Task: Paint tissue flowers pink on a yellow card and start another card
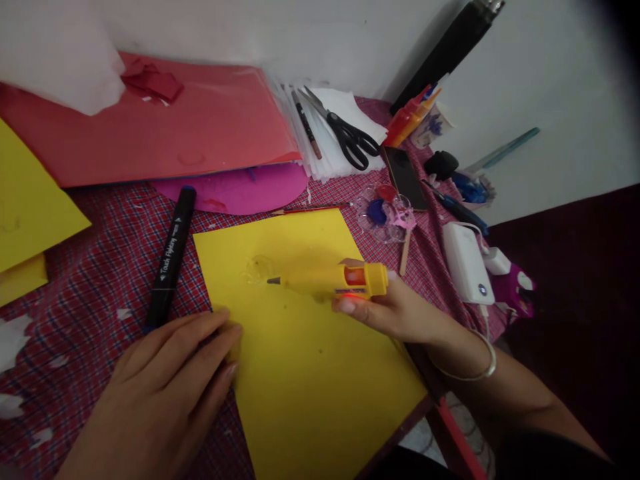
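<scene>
A yellow sheet (305,373) lies on the checked cloth. My right hand (375,307) is wrapped round a yellow glue gun (320,277), whose metal tip points left, just over or on the sheet; whether it touches is unclear. Beside the tip, a shiny, clear ring-like patch (259,268) shows on the paper. My left hand (170,387) lies flat with its fingers spread, fingertips on the sheet's left edge. A black marker (171,257) rests just beyond that hand.
Behind the sheet are a red folder (200,127), a pink sheet (240,190) and black scissors (345,130) on white paper. To the right are a flower-shaped paint palette (367,217), a phone (404,177) and a white power bank (467,263) with cables.
</scene>
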The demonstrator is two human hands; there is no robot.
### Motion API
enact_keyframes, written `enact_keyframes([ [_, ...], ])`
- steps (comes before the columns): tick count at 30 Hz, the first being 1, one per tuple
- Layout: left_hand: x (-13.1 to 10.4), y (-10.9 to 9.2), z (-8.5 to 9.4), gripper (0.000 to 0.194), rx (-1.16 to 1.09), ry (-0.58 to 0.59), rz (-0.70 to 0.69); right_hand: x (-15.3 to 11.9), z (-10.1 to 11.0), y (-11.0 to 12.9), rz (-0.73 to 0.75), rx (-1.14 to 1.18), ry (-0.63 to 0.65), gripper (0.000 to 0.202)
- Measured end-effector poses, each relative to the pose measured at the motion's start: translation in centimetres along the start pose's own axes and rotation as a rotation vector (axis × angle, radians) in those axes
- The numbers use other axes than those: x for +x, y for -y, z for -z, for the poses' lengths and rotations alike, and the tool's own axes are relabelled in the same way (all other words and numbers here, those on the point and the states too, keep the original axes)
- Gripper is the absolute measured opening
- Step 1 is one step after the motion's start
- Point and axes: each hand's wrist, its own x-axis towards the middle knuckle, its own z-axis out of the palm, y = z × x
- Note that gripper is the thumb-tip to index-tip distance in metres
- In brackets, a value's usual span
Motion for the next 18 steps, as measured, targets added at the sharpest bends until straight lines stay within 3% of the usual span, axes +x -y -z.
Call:
enact_keyframes([
  [10, 0.25, 0.29, 0.23, 0.032, -0.042, -0.024, 0.026, 0.34, -0.28, 0.13, 0.001, -0.036, -0.029, 0.022],
  [18, 0.27, 0.5, 0.37, 0.032, 0.007, 0.009, -0.031, 0.2, -0.49, -0.15, -0.039, -0.062, -0.042, 0.027],
])
